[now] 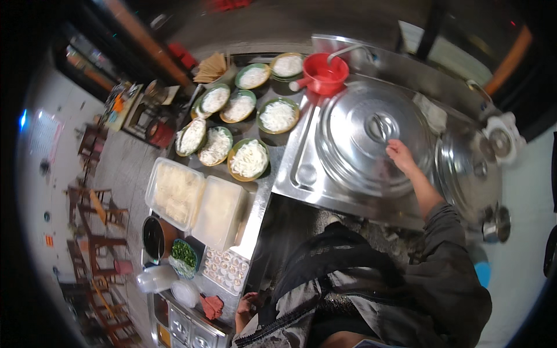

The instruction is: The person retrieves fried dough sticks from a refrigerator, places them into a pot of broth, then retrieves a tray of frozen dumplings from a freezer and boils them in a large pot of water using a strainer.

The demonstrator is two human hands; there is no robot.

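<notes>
My right hand (400, 155) is at the handle of a large round metal lid (348, 130), its fingers curled; whether they grip the handle is not clear. The lid covers a wide pot set in the stainless steel counter. Low in the view, my left hand (248, 303) hangs beside the counter edge, near a red cloth (212, 306), fingers bent and partly hidden. Left of the lid, several green and yellow bowls hold white noodles (249, 159). A red plastic dipper (325, 74) stands under a bent metal tap (348, 50).
Two plastic tubs (219, 209) stand on the left counter, near a dark pot (153, 239), a bowl of chopped greens (183, 256) and a tray of small round items (225, 269). Another metal lid (468, 169) lies at right, by a white cloth (430, 114). Wooden chairs (102, 206) stand far left.
</notes>
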